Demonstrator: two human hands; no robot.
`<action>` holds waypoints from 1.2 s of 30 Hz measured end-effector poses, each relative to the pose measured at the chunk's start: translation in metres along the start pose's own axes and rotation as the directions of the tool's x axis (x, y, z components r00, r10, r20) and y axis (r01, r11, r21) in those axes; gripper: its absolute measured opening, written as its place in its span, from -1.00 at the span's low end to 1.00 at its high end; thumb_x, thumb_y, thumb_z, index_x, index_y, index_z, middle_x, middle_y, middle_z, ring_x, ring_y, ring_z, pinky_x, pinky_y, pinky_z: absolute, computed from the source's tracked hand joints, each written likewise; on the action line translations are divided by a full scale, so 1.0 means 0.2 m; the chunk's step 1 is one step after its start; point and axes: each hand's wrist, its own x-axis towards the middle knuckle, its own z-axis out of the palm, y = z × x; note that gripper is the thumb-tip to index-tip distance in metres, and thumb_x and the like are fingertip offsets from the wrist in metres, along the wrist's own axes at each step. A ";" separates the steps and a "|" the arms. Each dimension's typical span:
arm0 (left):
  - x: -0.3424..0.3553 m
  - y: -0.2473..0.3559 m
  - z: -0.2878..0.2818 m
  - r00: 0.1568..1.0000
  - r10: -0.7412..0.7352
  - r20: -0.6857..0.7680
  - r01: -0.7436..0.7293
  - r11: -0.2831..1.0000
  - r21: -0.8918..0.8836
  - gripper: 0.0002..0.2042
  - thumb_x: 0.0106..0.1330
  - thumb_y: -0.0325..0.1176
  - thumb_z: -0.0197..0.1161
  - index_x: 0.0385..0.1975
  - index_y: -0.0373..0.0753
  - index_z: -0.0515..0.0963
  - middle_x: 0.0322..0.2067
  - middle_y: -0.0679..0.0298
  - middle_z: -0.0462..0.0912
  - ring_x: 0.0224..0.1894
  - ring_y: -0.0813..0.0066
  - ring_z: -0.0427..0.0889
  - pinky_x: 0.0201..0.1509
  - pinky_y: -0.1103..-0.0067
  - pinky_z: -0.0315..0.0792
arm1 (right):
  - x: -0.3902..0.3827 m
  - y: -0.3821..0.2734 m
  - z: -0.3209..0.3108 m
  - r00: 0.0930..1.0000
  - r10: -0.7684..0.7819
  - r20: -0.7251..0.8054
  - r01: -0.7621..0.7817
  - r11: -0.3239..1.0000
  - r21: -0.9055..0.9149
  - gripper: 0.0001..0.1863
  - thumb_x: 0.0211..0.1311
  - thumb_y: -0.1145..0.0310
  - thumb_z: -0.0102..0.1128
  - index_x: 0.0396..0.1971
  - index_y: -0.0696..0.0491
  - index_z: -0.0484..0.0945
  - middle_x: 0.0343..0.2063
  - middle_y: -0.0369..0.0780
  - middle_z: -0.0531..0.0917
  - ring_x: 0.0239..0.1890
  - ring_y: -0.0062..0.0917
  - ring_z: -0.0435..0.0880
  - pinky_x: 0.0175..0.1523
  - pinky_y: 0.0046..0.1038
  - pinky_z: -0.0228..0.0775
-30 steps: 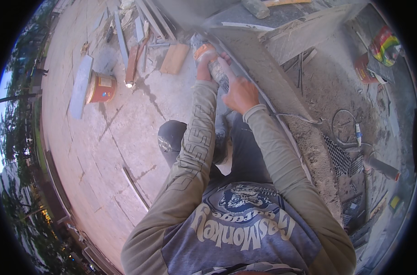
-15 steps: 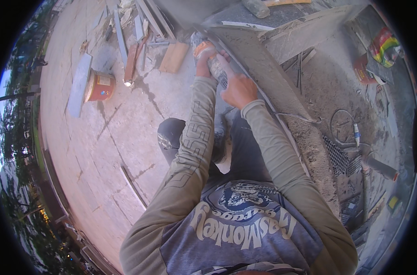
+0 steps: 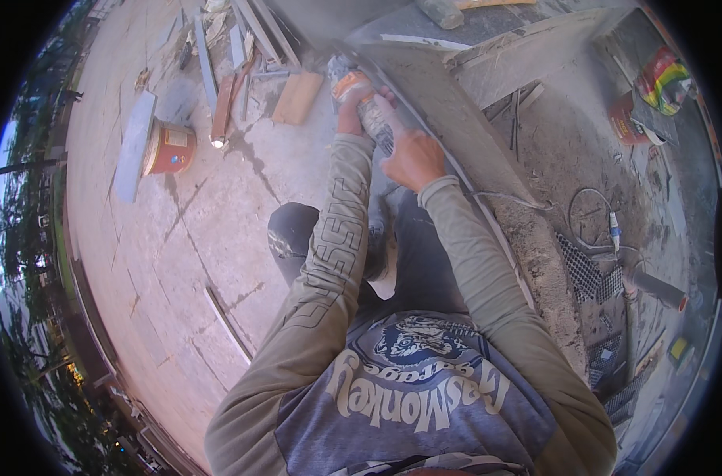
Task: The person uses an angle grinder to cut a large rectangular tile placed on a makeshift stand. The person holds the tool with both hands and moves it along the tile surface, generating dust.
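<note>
Both of my hands are wrapped round a dusty angle grinder [image 3: 372,119] with an orange band. My left hand [image 3: 350,113] grips it near its front, and my right hand [image 3: 415,159] holds the rear of the body. The grinder's head lies against or close to the edge of a long concrete ledge [image 3: 488,151]; its disc cannot be made out in the haze. Pale dust hangs in the air beyond the tool.
To the left stand a red-brown bucket [image 3: 170,148] and a leaning pale board [image 3: 136,147]. A wooden block [image 3: 298,98] and several planks lie ahead. Right of the ledge are a cable plug [image 3: 615,230], black mesh [image 3: 579,268] and a pipe [image 3: 658,290]. A mallet [image 3: 440,13] lies at the far side.
The view has shifted very slightly, so the surroundings sit a little further left. My hands keep the same hold on the angle grinder.
</note>
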 end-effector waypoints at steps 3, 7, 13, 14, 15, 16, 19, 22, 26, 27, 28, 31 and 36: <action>-0.02 -0.02 0.02 1.000 0.021 -0.016 -0.021 1.000 -0.005 -0.62 0.41 -0.31 0.32 0.11 -0.35 0.43 -0.13 -0.10 0.74 -0.15 -0.03 0.83 0.00 0.13 0.80 | -0.02 0.01 0.00 1.000 -0.016 0.001 0.016 1.000 0.017 0.18 0.07 0.40 0.39 0.70 -0.49 0.01 -0.22 0.10 0.80 -0.13 0.03 0.84 -0.01 -0.02 0.65; -0.02 -0.02 0.02 1.000 0.027 0.010 -0.027 1.000 -0.002 -0.61 0.41 -0.28 0.32 0.11 -0.34 0.44 -0.12 -0.09 0.74 -0.16 -0.03 0.83 -0.01 0.13 0.80 | -0.01 0.01 -0.01 1.000 -0.025 -0.011 0.025 0.999 0.021 0.18 0.07 0.40 0.39 0.70 -0.47 0.01 -0.23 0.10 0.80 -0.13 0.04 0.83 -0.01 -0.01 0.65; -0.01 -0.01 0.03 0.999 0.041 -0.004 -0.040 0.999 0.035 -0.54 0.38 -0.25 0.34 0.14 -0.37 0.37 -0.13 -0.08 0.71 -0.18 0.02 0.81 0.02 0.10 0.80 | 0.01 0.01 -0.02 1.000 -0.024 -0.006 0.024 0.999 0.027 0.17 0.08 0.39 0.39 0.70 -0.46 0.02 -0.22 0.10 0.80 -0.12 0.04 0.83 0.01 -0.01 0.66; 0.00 -0.01 0.03 0.999 0.038 -0.008 -0.037 0.999 0.030 -0.54 0.38 -0.25 0.34 0.13 -0.36 0.37 -0.13 -0.07 0.70 -0.19 0.02 0.80 0.02 0.10 0.80 | 0.01 0.00 -0.03 0.999 -0.033 -0.015 0.033 0.999 0.023 0.16 0.09 0.39 0.38 0.70 -0.46 0.01 -0.22 0.10 0.81 -0.11 0.04 0.83 0.02 -0.01 0.66; 0.00 0.00 0.02 0.999 0.035 -0.011 -0.034 0.999 0.025 -0.55 0.38 -0.25 0.34 0.13 -0.35 0.38 -0.14 -0.07 0.70 -0.19 0.02 0.80 0.01 0.11 0.79 | 0.01 0.00 -0.03 0.999 -0.041 -0.023 0.042 0.999 0.020 0.16 0.09 0.38 0.38 0.70 -0.46 0.01 -0.22 0.10 0.81 -0.11 0.04 0.83 0.02 -0.01 0.66; 0.01 0.00 0.02 0.999 0.032 -0.014 -0.031 0.999 0.021 -0.55 0.38 -0.25 0.34 0.12 -0.35 0.38 -0.14 -0.06 0.70 -0.20 0.02 0.80 0.00 0.11 0.79 | 0.01 -0.01 -0.03 0.999 -0.036 -0.020 0.037 0.999 0.012 0.16 0.09 0.38 0.37 0.70 -0.46 0.02 -0.21 0.10 0.81 -0.10 0.04 0.83 0.03 -0.01 0.66; 0.02 0.00 0.03 0.999 0.003 -0.037 -0.004 1.000 -0.019 -0.61 0.38 -0.29 0.33 0.11 -0.31 0.43 -0.17 -0.05 0.74 -0.20 0.00 0.82 -0.05 0.14 0.79 | 0.01 -0.01 -0.04 1.000 -0.017 -0.016 0.017 1.000 -0.008 0.14 0.10 0.37 0.36 0.70 -0.46 0.02 -0.19 0.11 0.81 -0.09 0.04 0.83 0.04 -0.01 0.66; 0.02 -0.01 0.04 0.999 0.000 -0.044 -0.001 0.999 -0.032 -0.62 0.39 -0.29 0.32 0.10 -0.31 0.44 -0.18 -0.04 0.73 -0.22 0.00 0.82 -0.06 0.14 0.79 | 0.02 -0.01 -0.04 1.000 0.000 -0.002 0.000 1.000 -0.010 0.13 0.10 0.36 0.36 0.70 -0.46 0.03 -0.17 0.11 0.81 -0.08 0.04 0.83 0.06 -0.02 0.66; 0.02 -0.01 0.02 1.000 0.003 -0.022 -0.004 0.999 -0.035 -0.63 0.38 -0.30 0.33 0.07 -0.34 0.45 -0.17 -0.05 0.72 -0.20 0.00 0.81 -0.04 0.14 0.78 | 0.02 -0.01 -0.04 1.000 0.000 -0.008 0.000 1.000 -0.009 0.15 0.09 0.36 0.37 0.70 -0.47 0.04 -0.16 0.10 0.81 -0.08 0.03 0.83 0.06 -0.03 0.66; 0.02 0.00 0.01 1.000 0.010 -0.004 -0.010 1.000 -0.016 -0.63 0.38 -0.30 0.33 0.07 -0.35 0.46 -0.17 -0.05 0.72 -0.19 0.01 0.81 -0.04 0.14 0.78 | 0.01 -0.01 -0.03 1.000 -0.008 -0.021 0.008 1.000 -0.010 0.15 0.08 0.36 0.38 0.70 -0.48 0.03 -0.16 0.10 0.81 -0.08 0.03 0.84 0.06 -0.03 0.66; 0.02 0.00 0.00 1.000 0.016 0.013 -0.016 1.000 0.003 -0.64 0.38 -0.30 0.33 0.06 -0.36 0.46 -0.17 -0.05 0.72 -0.18 0.01 0.81 -0.03 0.13 0.78 | 0.01 0.00 -0.02 1.000 -0.008 -0.015 0.008 1.000 -0.003 0.16 0.08 0.36 0.38 0.70 -0.48 0.03 -0.16 0.10 0.81 -0.08 0.03 0.84 0.06 -0.03 0.67; -0.03 -0.03 0.03 1.000 0.009 -0.006 -0.009 1.000 0.010 -0.66 0.39 -0.32 0.32 0.03 -0.37 0.47 -0.16 -0.06 0.73 -0.15 0.01 0.81 0.03 0.13 0.78 | -0.02 0.02 0.01 1.000 0.010 -0.006 -0.010 1.000 0.010 0.18 0.06 0.37 0.40 0.70 -0.50 0.03 -0.17 0.10 0.81 -0.10 0.03 0.84 0.04 -0.03 0.67; -0.09 -0.05 0.03 1.000 0.014 -0.009 -0.014 1.000 -0.003 -0.62 0.41 -0.32 0.32 0.10 -0.37 0.44 -0.12 -0.09 0.73 -0.13 0.00 0.81 0.12 0.11 0.77 | -0.08 0.04 0.02 0.999 0.006 -0.031 -0.006 1.000 0.008 0.19 0.05 0.38 0.40 0.69 -0.54 0.03 -0.23 0.10 0.79 -0.12 0.05 0.84 0.02 -0.01 0.67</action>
